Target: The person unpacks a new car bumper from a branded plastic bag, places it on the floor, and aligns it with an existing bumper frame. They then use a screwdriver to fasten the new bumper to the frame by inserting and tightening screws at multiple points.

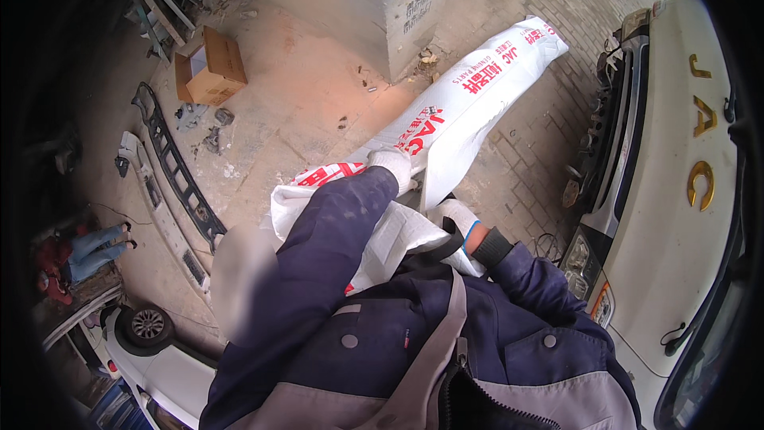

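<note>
A long item in white plastic wrapping (pixel 493 80) with red print reaches away from me toward the upper right, its near end loose and crumpled. My left hand (pixel 388 166), in a white glove, is closed on the wrapping at the middle. My right hand (pixel 452 215), also gloved, is lower right at the open end, beside a black strip (pixel 442 245); its fingers are mostly hidden.
A white truck front (pixel 676 191) lines the right. At left are bumper parts (pixel 171 175), a cardboard box (pixel 223 68), a person (pixel 95 247) lying or seated, and a white car (pixel 167 374). A concrete pillar (pixel 406 0) stands ahead.
</note>
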Available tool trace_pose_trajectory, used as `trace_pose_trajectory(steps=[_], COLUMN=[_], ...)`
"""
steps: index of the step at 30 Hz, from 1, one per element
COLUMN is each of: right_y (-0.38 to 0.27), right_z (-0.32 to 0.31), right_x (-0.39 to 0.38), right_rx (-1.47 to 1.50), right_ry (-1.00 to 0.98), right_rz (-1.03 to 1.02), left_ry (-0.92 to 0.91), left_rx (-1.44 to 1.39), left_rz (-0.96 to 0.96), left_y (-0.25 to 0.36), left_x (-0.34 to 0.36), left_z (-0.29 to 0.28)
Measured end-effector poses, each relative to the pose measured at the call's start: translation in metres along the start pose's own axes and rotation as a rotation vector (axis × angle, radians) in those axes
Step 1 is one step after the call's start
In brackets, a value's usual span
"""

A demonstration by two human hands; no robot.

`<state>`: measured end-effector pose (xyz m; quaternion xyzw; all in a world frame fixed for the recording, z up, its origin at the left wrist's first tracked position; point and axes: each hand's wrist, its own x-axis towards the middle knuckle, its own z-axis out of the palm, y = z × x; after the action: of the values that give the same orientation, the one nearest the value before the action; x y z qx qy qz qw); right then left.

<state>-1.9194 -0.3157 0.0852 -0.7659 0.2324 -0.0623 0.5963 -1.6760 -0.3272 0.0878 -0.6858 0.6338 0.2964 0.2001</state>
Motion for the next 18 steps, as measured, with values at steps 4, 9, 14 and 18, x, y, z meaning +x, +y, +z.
trace_pose_trajectory(steps=[4,9,14,18], right_y=[-0.013,-0.039,-0.05,-0.054], right_z=[0.013,-0.005,-0.012,0.029], right_x=[0.006,0.031,0.08,0.118], right_rx=[0.391,-0.142,-0.071,-0.358], right_ry=[-0.104,-0.448,-0.235,-0.34], right_rz=[0.042,0.307,0.665,0.384], left_ry=[0.071,0.14,0.152,0.081], left_rx=[0.056,0.049,-0.061,-0.075], left_rz=[0.105,0.097,0.028,0.049], left_y=[-0.015,-0.057,-0.056,-0.057], left_x=[-0.008,-0.033,-0.061,-0.068], left_z=[0.033,0.024,0.005,-0.012])
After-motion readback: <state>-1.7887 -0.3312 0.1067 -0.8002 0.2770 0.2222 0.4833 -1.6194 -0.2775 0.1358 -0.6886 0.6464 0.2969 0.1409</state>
